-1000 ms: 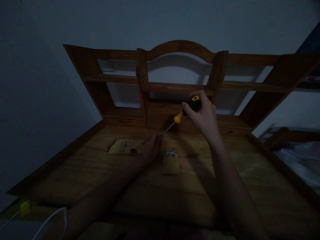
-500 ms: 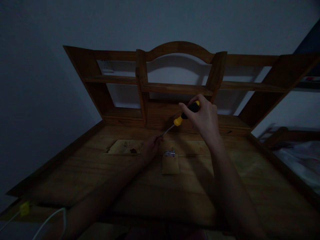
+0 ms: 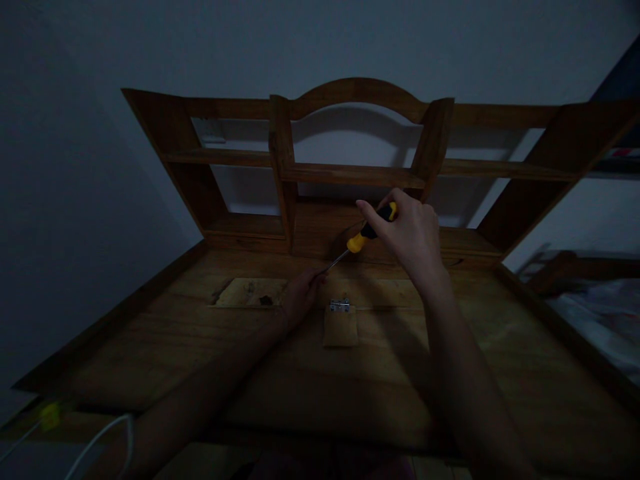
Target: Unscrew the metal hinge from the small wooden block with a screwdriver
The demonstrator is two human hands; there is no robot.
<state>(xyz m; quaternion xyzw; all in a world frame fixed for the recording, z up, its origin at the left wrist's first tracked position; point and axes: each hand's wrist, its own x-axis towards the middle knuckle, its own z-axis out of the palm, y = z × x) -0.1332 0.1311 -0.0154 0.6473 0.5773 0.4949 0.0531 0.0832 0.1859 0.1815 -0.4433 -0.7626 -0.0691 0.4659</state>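
My right hand (image 3: 407,227) is closed around the yellow and black handle of a screwdriver (image 3: 355,243), raised above the desk and tilted down to the left. Its metal shaft runs to my left hand (image 3: 301,293), whose fingers are pinched at the tip; whether they hold the tip itself or a small piece there is too dark to tell. Just right of my left hand, a silver hinge (image 3: 340,305) lies at the upper edge of a small square wooden block (image 3: 341,328) on the desk.
A wooden desk top (image 3: 240,373) carries a shelf unit (image 3: 350,175) at its back, against the wall. A pale, torn strip (image 3: 247,293) marks the wood on the left. At the lower left are a white cable (image 3: 100,437) and a yellow tag (image 3: 50,416). Whitish fabric (image 3: 600,320) lies beyond the right edge.
The view has shifted very slightly. My right hand has turned a little around the screwdriver handle, while my left hand stays at the tip. The hinge and block lie as before.
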